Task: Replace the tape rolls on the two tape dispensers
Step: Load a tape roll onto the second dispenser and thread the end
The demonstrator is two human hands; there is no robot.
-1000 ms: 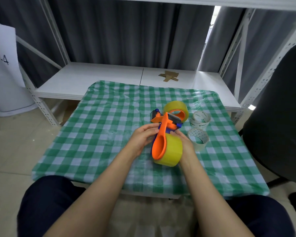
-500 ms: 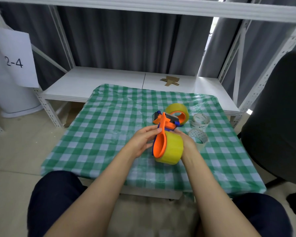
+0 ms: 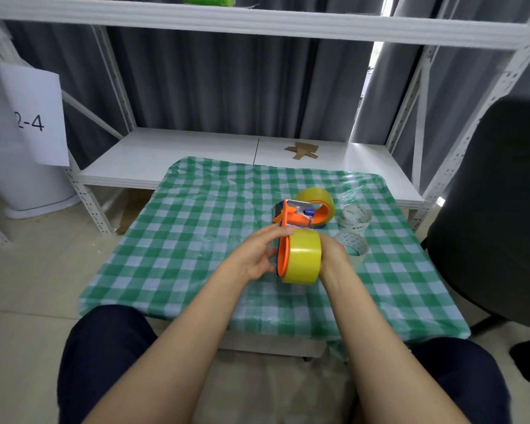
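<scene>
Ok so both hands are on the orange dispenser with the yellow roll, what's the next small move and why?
Probably pull the tape's free end toward the cutter: the yellow roll already sits on the orange dispenser, the left hand and right hand are steadying it, and no strip shows at the blade.

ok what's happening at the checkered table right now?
A seated person is working on an orange tape dispenser with both bare hands above the green checkered table. The left hand steadies the orange side; the right hand cups the yellow tape roll mounted on it. A second dispenser, also carrying a yellow roll, lies behind it, with two nearly empty rolls to its right.
</scene>
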